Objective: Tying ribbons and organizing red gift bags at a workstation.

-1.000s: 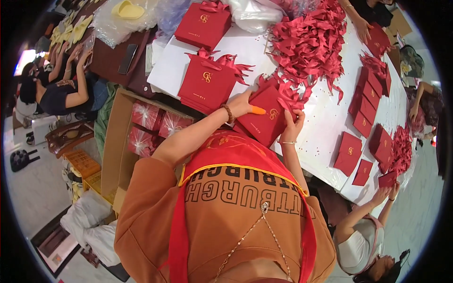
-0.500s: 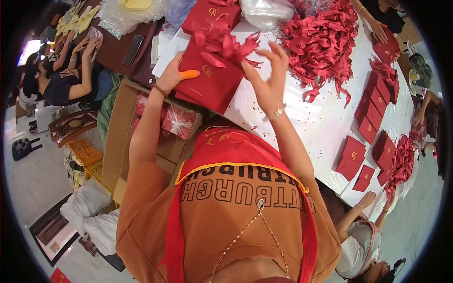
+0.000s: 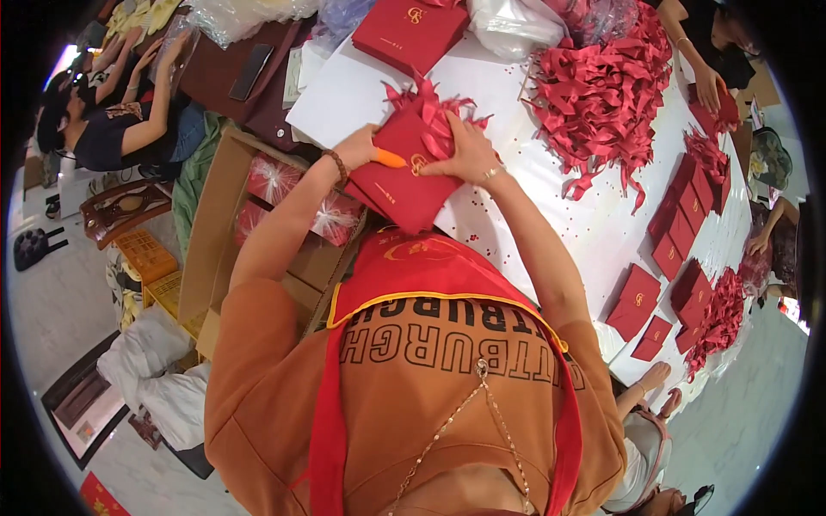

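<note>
Between my hands, at the near edge of the white table, is a small stack of red gift bags [image 3: 397,196] with a gold emblem. Red ribbon handles [image 3: 436,116] stick up at its far end. My left hand [image 3: 354,153] grips the stack's left side, with an orange cover on the thumb. From the right, my right hand [image 3: 473,155] clasps the other side, thumb on the top face and fingers by the ribbons. Its fingertips are partly hidden.
Beyond lies another stack of red bags [image 3: 409,39]. A big heap of red ribbons [image 3: 598,107] covers the table to the right. More red bags [image 3: 680,206] line the far right, near other people's hands. An open carton [image 3: 211,224] with wrapped red packs stands at my left.
My right hand, apart from the stack with fingers spread before, has closed on its right side. The stack has turned and come slightly nearer to me, its ribbons now bunched at the far end.
</note>
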### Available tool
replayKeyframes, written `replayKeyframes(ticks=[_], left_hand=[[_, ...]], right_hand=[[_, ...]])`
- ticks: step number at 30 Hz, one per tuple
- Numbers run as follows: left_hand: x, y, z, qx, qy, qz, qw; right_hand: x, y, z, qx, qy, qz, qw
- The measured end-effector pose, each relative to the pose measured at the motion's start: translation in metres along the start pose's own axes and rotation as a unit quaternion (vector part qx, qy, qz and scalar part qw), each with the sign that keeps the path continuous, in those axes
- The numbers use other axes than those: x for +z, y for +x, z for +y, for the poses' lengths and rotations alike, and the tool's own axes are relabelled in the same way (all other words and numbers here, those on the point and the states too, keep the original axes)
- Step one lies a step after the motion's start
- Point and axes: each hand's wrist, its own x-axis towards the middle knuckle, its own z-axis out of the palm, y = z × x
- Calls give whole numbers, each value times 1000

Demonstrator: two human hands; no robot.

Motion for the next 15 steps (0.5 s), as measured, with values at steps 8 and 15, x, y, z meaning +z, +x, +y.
replayKeyframes(ticks=[8,15], left_hand=[[57,-15,59,87,379,-42,920],[111,-35,99,393,646,70,651]], right_hand=[[2,-81,16,-6,238,183,954],[-55,-133,26,-28,207,353,912]])
